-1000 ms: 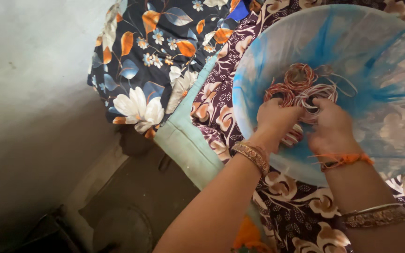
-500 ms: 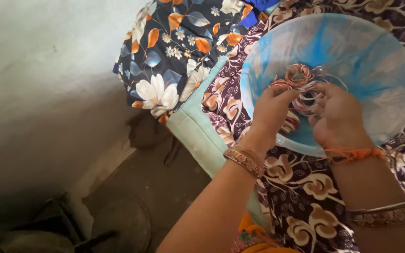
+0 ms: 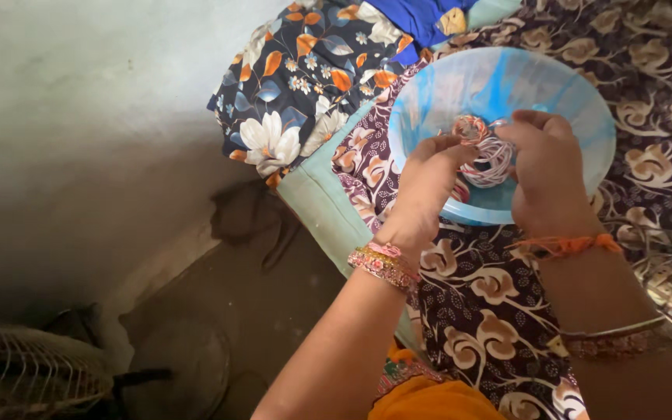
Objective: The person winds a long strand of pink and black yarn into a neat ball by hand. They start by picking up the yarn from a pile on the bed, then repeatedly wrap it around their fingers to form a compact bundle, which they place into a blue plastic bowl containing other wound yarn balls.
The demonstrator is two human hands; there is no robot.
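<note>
Head view. The left hand (image 3: 428, 185) and right hand (image 3: 547, 173) meet over a round, marbled blue plastic bowl (image 3: 577, 101), both pinching a small tangled bundle of white and orange thread or wire (image 3: 485, 149); what the strands are made of is hard to make out. The bowl sits on a brown floral bedsheet (image 3: 491, 288), near the green mattress edge (image 3: 322, 204). A dark floral pillow (image 3: 297, 85) lies beyond. A wire fan grille (image 3: 25, 372) is cut off at the lower left corner.

Marbled blue bowl (image 3: 577, 101), brown floral bedsheet (image 3: 491, 295), navy flowered pillow (image 3: 297, 85).
</note>
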